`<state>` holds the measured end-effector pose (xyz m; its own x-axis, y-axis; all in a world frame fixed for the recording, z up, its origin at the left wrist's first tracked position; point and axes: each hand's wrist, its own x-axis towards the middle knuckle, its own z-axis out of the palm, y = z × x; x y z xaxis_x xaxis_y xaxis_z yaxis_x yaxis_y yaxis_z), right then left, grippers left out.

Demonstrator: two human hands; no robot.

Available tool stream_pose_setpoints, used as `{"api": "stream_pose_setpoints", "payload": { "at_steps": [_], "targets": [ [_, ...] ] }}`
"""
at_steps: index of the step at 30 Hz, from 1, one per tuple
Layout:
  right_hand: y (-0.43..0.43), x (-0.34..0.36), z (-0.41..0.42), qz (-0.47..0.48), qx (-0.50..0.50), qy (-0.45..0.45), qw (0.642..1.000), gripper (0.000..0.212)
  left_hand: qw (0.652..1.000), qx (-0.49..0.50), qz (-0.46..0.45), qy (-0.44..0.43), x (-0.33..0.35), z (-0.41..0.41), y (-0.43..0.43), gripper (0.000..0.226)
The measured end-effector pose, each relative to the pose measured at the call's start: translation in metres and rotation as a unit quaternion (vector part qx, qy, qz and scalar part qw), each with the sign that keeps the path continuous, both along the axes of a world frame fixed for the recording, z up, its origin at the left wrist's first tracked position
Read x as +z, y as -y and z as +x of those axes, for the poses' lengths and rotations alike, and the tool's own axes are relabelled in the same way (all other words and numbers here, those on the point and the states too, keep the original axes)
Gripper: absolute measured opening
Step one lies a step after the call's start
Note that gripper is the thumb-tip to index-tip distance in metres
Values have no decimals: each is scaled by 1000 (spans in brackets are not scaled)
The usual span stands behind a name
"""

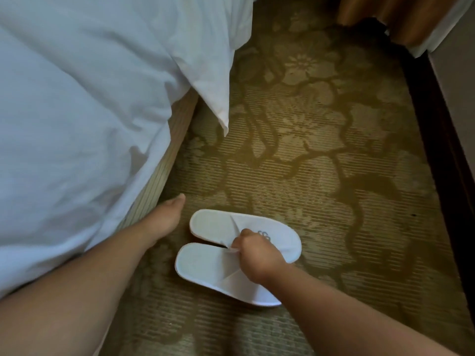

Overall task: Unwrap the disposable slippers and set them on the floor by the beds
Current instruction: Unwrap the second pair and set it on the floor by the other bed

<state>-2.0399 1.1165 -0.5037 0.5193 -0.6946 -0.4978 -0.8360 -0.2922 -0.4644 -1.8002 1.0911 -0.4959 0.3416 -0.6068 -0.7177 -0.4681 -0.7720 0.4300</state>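
Note:
Two white disposable slippers lie side by side on the patterned carpet, toes pointing right. The far slipper point(218, 223) carries a small blue logo on its strap. The near slipper point(203, 263) lies just below it. My right hand point(257, 255) is closed on the inner edges of both straps where the slippers meet. My left hand point(167, 219) rests flat against the bed base, just left of the slippers, holding nothing. No wrapper is visible.
A bed with a white duvet point(90, 98) fills the left side, one corner hanging down over the striped bed base point(164, 160). The floral carpet point(321, 150) stretches to the right. A dark wooden edge point(437, 140) runs along the right. Brown furniture stands at top right.

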Motion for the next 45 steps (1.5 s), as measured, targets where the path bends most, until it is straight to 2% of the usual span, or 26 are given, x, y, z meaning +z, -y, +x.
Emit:
{"api": "stream_pose_setpoints", "payload": {
  "at_steps": [3,6,13,16,18,21,23,25,28,31,37,42,45],
  "targets": [
    [2,-19,11,2,5,-14,1000,38,999,41,24,-23,-2,8,5,82],
    [3,-29,23,-2,9,-14,1000,37,999,35,34,-24,-7,3,4,89],
    [-2,-39,41,15,37,20,999,30,999,24,46,2,-19,-3,6,88],
    [6,-28,38,13,-29,76,997,39,998,42,50,-15,-20,-3,9,87],
    [22,-12,34,10,-138,129,982,41,996,58,51,-39,-20,-4,11,82],
    [52,15,17,104,-336,230,908,34,993,74,68,-70,-20,-5,12,79],
    [69,22,-1,162,-430,224,860,41,989,88,77,-87,-21,-6,14,80],
    [77,18,-23,225,-514,177,809,63,988,97,83,-92,-21,-7,17,81],
    [73,1,-49,326,-595,155,718,89,986,108,91,-85,-21,-7,19,85],
    [59,-14,-57,376,-613,144,680,94,983,119,109,-90,-21,-7,19,89],
    [51,-13,-42,405,-603,141,673,88,976,129,135,-112,-22,-7,18,94],
    [54,-12,-38,384,-581,119,708,86,973,143,125,-128,-23,-6,20,95],
    [59,-14,-39,392,-588,131,695,91,975,151,105,-124,-22,-7,25,94]
  ]
}}
